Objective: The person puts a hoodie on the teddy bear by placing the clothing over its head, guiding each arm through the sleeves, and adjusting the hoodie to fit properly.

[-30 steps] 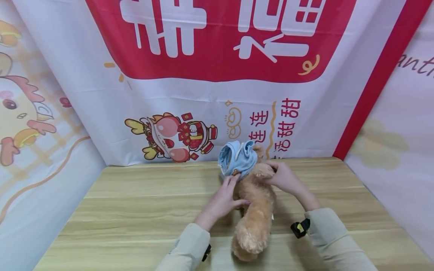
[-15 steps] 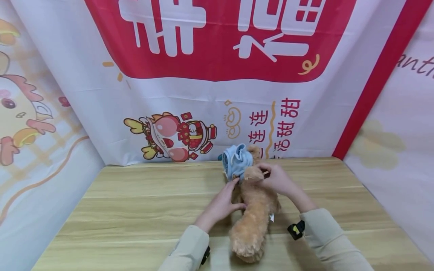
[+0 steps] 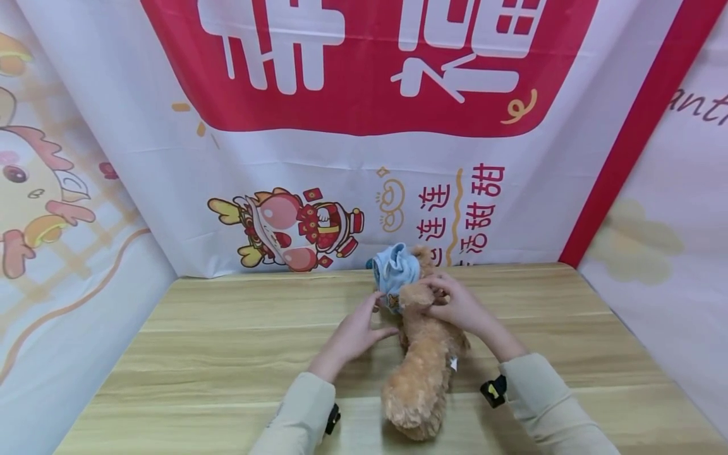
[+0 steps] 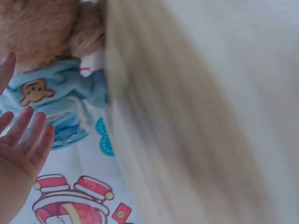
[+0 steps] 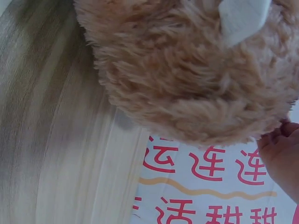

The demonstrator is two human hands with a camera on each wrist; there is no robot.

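Observation:
A brown plush toy (image 3: 421, 373) lies lengthwise on the table, its furry near end toward the front edge. At its far end sits a light blue garment (image 3: 396, 268) with a bear-face patch (image 4: 36, 91). My right hand (image 3: 457, 306) pinches a furry limb of the toy beside the garment; in the right wrist view the fur hides most of its fingertips. On the other side, my left hand (image 3: 352, 332) has its fingers spread, fingertips by the garment's lower edge and thumb close to the toy's flank. A white tag (image 3: 453, 363) sticks out of the fur.
The wood-grain table (image 3: 227, 354) ends at a white and red printed cloth (image 3: 318, 151) hanging close behind the toy. Printed cloths also stand at the left (image 3: 114, 303) and right sides. Each wrist wears a black strap (image 3: 493, 390).
My left hand has drawn back to the left, away from the toy and garment. My right hand has shifted left with the limb, and the toy has turned slightly, showing more of its white tag.

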